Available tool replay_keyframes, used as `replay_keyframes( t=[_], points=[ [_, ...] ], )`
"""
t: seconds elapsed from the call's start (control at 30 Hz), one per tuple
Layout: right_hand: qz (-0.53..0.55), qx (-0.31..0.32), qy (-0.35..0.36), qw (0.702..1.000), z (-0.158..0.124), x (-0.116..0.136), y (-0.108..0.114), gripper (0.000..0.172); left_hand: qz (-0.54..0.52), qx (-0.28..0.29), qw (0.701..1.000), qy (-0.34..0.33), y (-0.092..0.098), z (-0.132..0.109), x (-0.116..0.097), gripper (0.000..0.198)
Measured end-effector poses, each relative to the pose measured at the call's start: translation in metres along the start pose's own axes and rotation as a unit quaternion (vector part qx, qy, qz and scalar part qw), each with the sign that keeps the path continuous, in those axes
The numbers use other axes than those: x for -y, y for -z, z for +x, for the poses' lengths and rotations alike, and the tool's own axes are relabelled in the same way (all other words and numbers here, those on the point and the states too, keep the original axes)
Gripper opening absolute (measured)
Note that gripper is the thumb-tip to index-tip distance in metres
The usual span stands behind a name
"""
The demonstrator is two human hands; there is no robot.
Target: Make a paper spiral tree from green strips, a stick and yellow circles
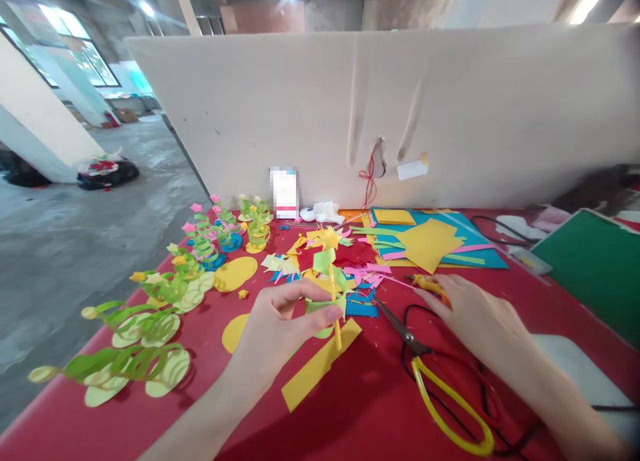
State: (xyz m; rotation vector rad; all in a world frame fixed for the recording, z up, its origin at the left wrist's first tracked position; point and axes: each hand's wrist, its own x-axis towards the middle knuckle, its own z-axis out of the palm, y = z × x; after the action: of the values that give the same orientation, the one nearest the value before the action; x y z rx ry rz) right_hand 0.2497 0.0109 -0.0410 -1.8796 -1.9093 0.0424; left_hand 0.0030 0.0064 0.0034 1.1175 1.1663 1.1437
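Note:
My left hand (283, 321) pinches a small paper tree (327, 284), green spiral strips on a yellow stick with a yellow star on top, and holds it upright above the red table (370, 408). My right hand (475, 314) lies palm down further right, fingers reaching onto a yellow-orange tool (425, 284); whether they grip it I cannot tell. Scissors (430, 374) with yellow and red handles lie just left of that hand.
Several finished green paper trees (150, 314) stand in a row along the table's left edge. Coloured paper scraps (350, 261) and blue and yellow sheets (430, 244) fill the middle. A green board (595, 264) lies at right. A beige partition (400, 114) closes the back.

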Motion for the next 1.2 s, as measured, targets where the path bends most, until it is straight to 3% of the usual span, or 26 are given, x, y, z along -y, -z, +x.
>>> replay_keyframes(
  t=[0.03, 0.1, 0.13, 0.2, 0.3, 0.47, 0.6, 0.77, 1.0, 1.2],
  points=[
    [0.026, 0.023, 0.026, 0.999, -0.004, 0.017, 0.004, 0.022, -0.01, 0.009, 1.0, 0.0, 0.0, -0.002, 0.0, 0.013],
    [0.213, 0.118, 0.105, 0.964, -0.011, 0.051, 0.01, 0.021, -0.018, 0.029, 0.999, -0.015, 0.002, -0.004, 0.0, 0.011],
    [0.279, 0.155, 0.11, 0.941, -0.015, 0.067, 0.011, 0.019, -0.016, 0.039, 0.999, -0.027, 0.002, -0.006, 0.001, 0.01],
    [0.36, 0.166, 0.11, 0.911, -0.019, 0.089, 0.012, 0.014, -0.012, 0.055, 0.997, -0.051, 0.003, -0.008, 0.002, 0.01],
    [0.427, 0.175, 0.068, 0.885, -0.022, 0.101, 0.012, 0.01, -0.012, 0.079, 0.994, -0.073, 0.004, -0.009, 0.002, 0.011],
    [0.495, 0.211, -0.003, 0.843, -0.022, 0.094, 0.014, 0.01, 0.009, 0.096, 0.989, -0.116, 0.003, -0.008, 0.006, 0.013],
    [0.493, 0.24, -0.028, 0.836, -0.026, 0.095, 0.012, 0.013, 0.03, 0.099, 0.989, -0.109, 0.001, -0.009, 0.009, 0.012],
    [0.498, 0.22, -0.015, 0.839, -0.028, 0.097, 0.012, 0.016, 0.031, 0.083, 0.992, -0.09, -0.002, -0.011, 0.008, 0.016],
    [0.536, 0.212, -0.029, 0.817, -0.029, 0.098, 0.011, 0.009, 0.01, 0.12, 0.987, -0.102, -0.003, -0.011, 0.008, 0.016],
    [0.508, 0.21, -0.035, 0.835, -0.028, 0.098, 0.009, 0.012, -0.032, 0.113, 0.99, -0.074, -0.003, -0.011, 0.009, 0.017]
  ],
)
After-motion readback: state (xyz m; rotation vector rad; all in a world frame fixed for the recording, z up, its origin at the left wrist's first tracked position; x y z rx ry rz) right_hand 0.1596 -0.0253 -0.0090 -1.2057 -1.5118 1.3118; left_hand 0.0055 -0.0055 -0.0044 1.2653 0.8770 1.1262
